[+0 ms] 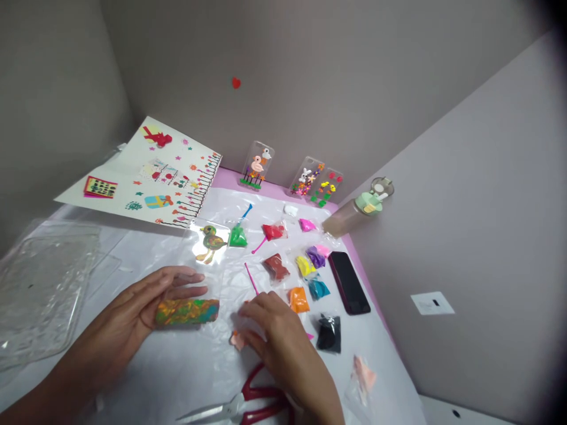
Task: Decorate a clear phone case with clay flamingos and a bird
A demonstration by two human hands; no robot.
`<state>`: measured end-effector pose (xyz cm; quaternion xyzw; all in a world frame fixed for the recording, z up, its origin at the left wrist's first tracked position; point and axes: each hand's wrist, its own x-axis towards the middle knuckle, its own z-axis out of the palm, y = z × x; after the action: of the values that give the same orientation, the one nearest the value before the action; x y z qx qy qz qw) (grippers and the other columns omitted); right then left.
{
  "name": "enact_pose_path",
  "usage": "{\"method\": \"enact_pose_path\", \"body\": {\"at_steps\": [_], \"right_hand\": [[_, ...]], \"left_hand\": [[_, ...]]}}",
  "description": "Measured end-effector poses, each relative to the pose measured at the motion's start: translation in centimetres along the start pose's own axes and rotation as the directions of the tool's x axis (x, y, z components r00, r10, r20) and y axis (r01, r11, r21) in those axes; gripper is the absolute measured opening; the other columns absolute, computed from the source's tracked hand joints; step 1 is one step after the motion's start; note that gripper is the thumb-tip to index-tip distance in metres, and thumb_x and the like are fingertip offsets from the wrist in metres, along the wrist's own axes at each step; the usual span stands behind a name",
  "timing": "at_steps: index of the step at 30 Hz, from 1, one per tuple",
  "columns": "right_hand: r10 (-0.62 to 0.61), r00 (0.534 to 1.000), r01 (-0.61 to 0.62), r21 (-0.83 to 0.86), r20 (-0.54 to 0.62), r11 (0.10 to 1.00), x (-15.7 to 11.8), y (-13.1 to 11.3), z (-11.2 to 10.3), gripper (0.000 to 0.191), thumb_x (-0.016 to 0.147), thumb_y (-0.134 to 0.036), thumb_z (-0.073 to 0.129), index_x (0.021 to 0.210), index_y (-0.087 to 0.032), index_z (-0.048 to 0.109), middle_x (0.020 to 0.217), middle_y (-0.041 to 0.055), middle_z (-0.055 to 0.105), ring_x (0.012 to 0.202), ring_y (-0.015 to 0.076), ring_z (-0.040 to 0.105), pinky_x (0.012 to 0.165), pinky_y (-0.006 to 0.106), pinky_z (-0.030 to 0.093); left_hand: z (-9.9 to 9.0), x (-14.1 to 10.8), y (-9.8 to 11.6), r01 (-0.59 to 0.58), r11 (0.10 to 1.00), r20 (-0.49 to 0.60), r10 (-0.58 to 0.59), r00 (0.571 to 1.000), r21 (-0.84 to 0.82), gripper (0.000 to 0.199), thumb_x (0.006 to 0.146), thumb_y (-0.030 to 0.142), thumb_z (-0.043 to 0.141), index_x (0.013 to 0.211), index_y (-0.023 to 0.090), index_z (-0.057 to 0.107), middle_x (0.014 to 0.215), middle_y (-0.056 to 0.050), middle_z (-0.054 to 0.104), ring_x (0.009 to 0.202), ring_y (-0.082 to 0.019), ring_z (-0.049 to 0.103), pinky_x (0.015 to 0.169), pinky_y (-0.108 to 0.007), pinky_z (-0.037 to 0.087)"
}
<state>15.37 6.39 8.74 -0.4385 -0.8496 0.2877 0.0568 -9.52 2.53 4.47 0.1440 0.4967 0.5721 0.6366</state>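
My left hand (pixel 155 301) has its fingers apart around a slab of marbled green, orange and blue clay (pixel 188 311), which lies against the palm below the fingers. Just beyond it is a clear phone case (pixel 217 283) bearing a marbled clay duck (pixel 211 243). My right hand (pixel 272 324) is lowered to the table, its fingers bent down beside a small peach clay piece (pixel 238 339). The fingertips are partly hidden, so any hold on something is unclear. Red-handled scissors (pixel 234 407) lie partly under the right wrist.
Packets of clay, among them orange (pixel 299 300) and black (pixel 329 333), lie right of centre. Farther right are a phone (pixel 349 283) and a bottle (pixel 354 212). A decorated card (pixel 146 177) and decorated cases (pixel 257 165) stand at the back. Plastic trays (pixel 39 289) are at left.
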Motion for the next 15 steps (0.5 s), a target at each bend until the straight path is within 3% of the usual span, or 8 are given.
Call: {"method": "enact_pose_path", "body": {"at_steps": [4, 9, 15], "right_hand": [[0.004, 0.995, 0.008, -0.122, 0.104, 0.992, -0.3, -0.4, 0.5, 0.026, 0.087, -0.017, 0.087, 0.100, -0.021, 0.065, 0.109, 0.0037, 0.070, 0.101, 0.0254, 0.066, 0.084, 0.035, 0.051], [0.007, 0.992, 0.021, -0.219, 0.126, 0.976, -0.3, -0.5, 1.5, 0.037, 0.082, -0.017, 0.091, 0.105, -0.019, 0.063, 0.112, 0.0071, 0.069, 0.103, 0.0288, 0.066, 0.091, 0.041, 0.054], [0.024, 0.992, 0.008, -0.250, 0.123, 0.968, 0.1, -1.0, 1.1, 0.022, 0.088, -0.010, 0.082, 0.097, -0.019, 0.064, 0.113, 0.0080, 0.070, 0.102, 0.0272, 0.066, 0.096, 0.042, 0.054]], "left_hand": [[-0.1, 0.1, -0.1, -0.007, 1.000, -0.012, 0.007, 1.000, 0.009, 0.029, 0.084, 0.047, 0.083, 0.101, 0.024, 0.086, 0.110, -0.006, 0.088, 0.115, -0.033, 0.078, 0.086, -0.031, 0.068], [0.0, 0.1, -0.1, -0.003, 1.000, -0.036, 0.004, 0.999, 0.029, 0.031, 0.082, 0.051, 0.083, 0.101, 0.026, 0.086, 0.112, -0.006, 0.087, 0.116, -0.033, 0.078, 0.088, -0.034, 0.069], [0.4, -0.3, 0.2, -0.005, 0.999, -0.010, 0.005, 1.000, 0.035, 0.025, 0.084, 0.047, 0.082, 0.096, 0.026, 0.086, 0.111, -0.006, 0.087, 0.116, -0.036, 0.078, 0.088, -0.036, 0.070]]}}
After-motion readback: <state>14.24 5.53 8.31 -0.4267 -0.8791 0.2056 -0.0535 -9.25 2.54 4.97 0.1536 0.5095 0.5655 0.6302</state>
